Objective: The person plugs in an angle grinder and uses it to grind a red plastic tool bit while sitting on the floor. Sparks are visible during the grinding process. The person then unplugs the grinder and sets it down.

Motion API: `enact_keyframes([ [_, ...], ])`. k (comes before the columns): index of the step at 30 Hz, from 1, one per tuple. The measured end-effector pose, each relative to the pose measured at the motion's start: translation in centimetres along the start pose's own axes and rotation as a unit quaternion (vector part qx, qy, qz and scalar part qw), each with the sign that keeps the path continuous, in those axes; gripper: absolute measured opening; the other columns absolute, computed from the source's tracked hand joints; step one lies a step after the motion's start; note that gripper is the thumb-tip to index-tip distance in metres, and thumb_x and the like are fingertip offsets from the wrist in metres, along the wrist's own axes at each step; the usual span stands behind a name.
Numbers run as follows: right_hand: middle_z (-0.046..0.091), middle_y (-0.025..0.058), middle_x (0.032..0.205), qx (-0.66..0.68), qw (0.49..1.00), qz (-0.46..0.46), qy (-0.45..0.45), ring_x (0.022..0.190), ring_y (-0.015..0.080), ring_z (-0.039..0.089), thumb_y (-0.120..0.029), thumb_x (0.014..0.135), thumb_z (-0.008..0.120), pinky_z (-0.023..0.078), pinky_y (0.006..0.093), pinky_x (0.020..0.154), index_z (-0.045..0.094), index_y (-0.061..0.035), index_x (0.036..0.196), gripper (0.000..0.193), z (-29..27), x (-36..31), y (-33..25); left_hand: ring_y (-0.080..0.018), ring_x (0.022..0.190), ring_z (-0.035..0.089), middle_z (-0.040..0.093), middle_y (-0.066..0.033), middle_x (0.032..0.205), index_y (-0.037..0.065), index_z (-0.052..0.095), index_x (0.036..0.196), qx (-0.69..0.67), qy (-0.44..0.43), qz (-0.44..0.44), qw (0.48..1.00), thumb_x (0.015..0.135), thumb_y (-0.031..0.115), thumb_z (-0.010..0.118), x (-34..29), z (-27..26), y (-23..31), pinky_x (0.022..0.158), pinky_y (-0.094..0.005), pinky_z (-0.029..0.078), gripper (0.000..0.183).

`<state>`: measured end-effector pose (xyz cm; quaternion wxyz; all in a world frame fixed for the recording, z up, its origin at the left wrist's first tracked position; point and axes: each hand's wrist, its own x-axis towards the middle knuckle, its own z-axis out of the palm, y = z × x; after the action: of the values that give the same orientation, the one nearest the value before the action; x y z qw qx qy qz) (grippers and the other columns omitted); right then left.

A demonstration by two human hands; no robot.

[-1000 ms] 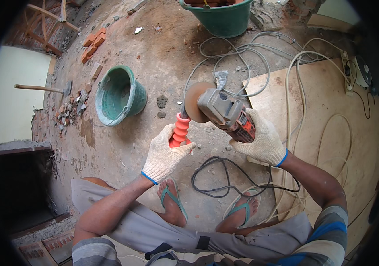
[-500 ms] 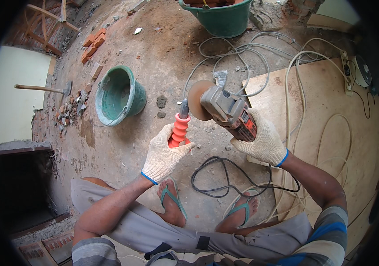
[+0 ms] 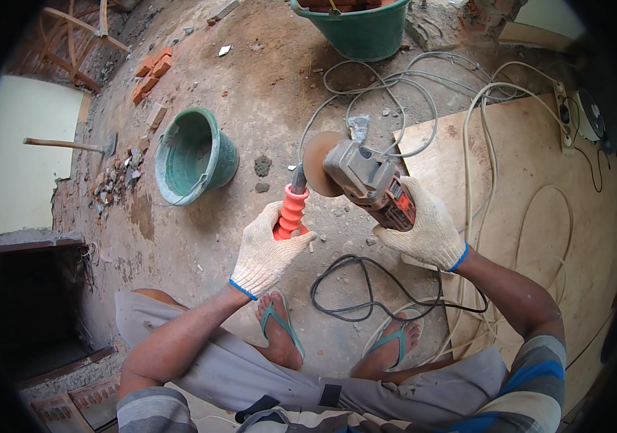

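Both my hands wear cream knit gloves with blue cuffs. My left hand (image 3: 263, 247) is closed round a chisel (image 3: 293, 211) with an orange ribbed grip, its dark metal end pointing away from me. In my right hand (image 3: 426, 224) is a worn grey and red angle grinder (image 3: 373, 184), gripped by its body. Its round brown disc (image 3: 322, 164) is beside the chisel's metal end; whether they touch I cannot tell. A black cord (image 3: 344, 313) lies looped on the floor beneath my hands.
A green bucket (image 3: 227, 160) lies tipped at the left. Another green tub (image 3: 359, 35) stands at the far side. Grey cable (image 3: 424, 92) coils ahead of me, and pale cables cross a plywood sheet (image 3: 517, 166) on the right. Bricks (image 3: 152, 74), rubble and a hammer (image 3: 70, 144) are at the far left.
The grinder and the chisel have shifted very slightly to the left. Both hands keep the same grip.
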<state>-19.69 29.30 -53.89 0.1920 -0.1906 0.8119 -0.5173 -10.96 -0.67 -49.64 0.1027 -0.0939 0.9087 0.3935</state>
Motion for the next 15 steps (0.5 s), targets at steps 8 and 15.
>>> enact_keyframes([
  [8,0.072,0.0204,0.123,0.001,0.999,-0.033,0.007,0.112,0.0320,0.074,-0.033,0.079,0.095,0.057,0.0425,0.099,0.054,-0.0010,0.144,0.084,0.08,-0.16,0.10,-0.0143,0.096,0.070,0.073,-0.0097,0.106,0.001,0.064,0.129,0.002,0.002,0.004,1.000,0.090,0.023,0.089,0.03,0.17,0.40,0.089,-0.0332,0.058,0.051],
  [15,0.073,0.0193,0.124,-0.011,1.000,-0.014,0.011,0.112,0.0307,0.074,-0.035,0.079,0.096,0.057,0.0418,0.099,0.053,-0.0016,0.145,0.085,0.12,-0.24,0.31,-0.0133,0.095,0.070,0.072,-0.0088,0.106,0.000,0.063,0.132,-0.006,-0.002,0.005,1.000,0.091,0.021,0.087,0.01,0.09,0.06,0.088,-0.0326,0.059,0.052],
])
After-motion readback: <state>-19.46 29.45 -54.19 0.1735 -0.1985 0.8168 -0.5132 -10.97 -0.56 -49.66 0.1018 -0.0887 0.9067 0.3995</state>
